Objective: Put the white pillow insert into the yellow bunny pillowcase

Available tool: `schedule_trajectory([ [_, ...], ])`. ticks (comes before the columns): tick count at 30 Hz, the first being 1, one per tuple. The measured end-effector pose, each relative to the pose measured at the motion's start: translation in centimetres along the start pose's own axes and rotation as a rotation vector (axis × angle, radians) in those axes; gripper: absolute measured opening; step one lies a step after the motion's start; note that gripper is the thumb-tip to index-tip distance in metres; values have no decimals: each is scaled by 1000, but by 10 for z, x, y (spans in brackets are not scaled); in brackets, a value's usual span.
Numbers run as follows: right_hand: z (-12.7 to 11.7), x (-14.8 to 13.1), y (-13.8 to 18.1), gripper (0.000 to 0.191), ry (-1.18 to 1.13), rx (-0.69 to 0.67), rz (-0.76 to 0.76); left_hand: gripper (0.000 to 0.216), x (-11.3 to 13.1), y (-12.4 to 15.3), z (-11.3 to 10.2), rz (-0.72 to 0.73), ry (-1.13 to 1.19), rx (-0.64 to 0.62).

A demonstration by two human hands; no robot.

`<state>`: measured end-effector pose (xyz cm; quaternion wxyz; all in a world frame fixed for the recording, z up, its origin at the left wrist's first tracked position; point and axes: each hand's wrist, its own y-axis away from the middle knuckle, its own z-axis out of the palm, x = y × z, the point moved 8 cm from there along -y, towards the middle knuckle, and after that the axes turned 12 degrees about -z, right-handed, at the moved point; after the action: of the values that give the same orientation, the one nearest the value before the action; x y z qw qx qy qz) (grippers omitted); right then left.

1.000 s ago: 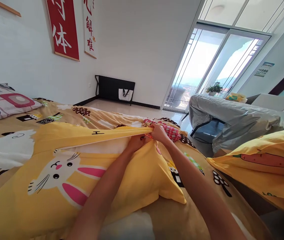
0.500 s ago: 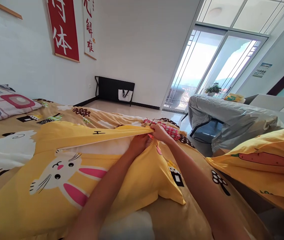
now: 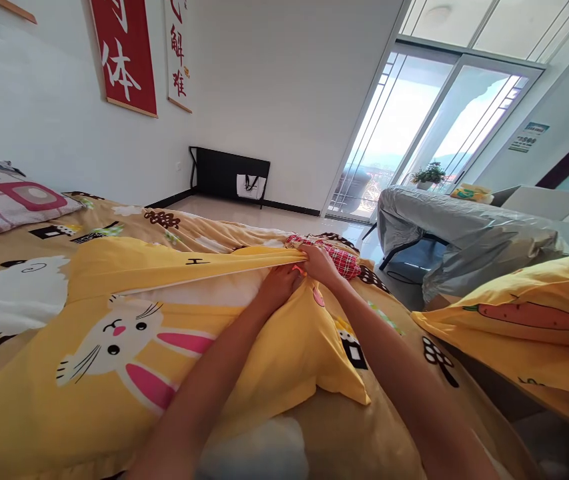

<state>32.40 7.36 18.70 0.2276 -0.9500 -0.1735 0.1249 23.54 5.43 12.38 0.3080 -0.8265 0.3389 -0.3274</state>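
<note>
A yellow pillowcase (image 3: 129, 347) printed with a white rabbit lies on the bed, with a white pillow (image 3: 199, 293) showing in its open side. My left hand (image 3: 277, 287) presses on the pillowcase at the far end of that opening, fingers curled on the cloth. My right hand (image 3: 318, 263) pinches the upper yellow edge (image 3: 189, 263) of the opening at its far corner. A red checked cloth (image 3: 337, 257) lies just beyond my right hand.
A patterned tan bedsheet (image 3: 129, 230) covers the bed, and a grey-pink pillow (image 3: 4, 203) sits at the far left. Another yellow pillow (image 3: 524, 327) lies at the right. A grey-covered piece of furniture (image 3: 464, 233) and glass balcony doors (image 3: 414, 133) stand beyond.
Both hands stay at the far corner of the opening. My left hand has slid slightly over the cloth; the view has shifted a little.
</note>
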Motion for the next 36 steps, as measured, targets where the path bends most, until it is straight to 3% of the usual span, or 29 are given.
schedule_trajectory([
  [6,8,5,2,37,-43,42,7,27,8,2,0,6,-180,-46],
  [10,12,10,2,33,-36,80,35,27,8,2,0,4,-195,-56],
  [19,11,13,-2,19,-103,73,22,25,-3,3,1,-96,-22,-103],
  [23,7,12,0,21,-104,100,-5,31,-2,3,-9,-101,147,-66],
  [27,2,11,3,26,-116,103,-2,32,-16,-1,-1,-218,285,-85],
  [31,-1,9,6,30,-139,79,-1,36,-28,-6,2,-288,454,-5],
  [36,0,7,11,25,-154,55,-13,29,-17,-5,4,-223,490,-71],
])
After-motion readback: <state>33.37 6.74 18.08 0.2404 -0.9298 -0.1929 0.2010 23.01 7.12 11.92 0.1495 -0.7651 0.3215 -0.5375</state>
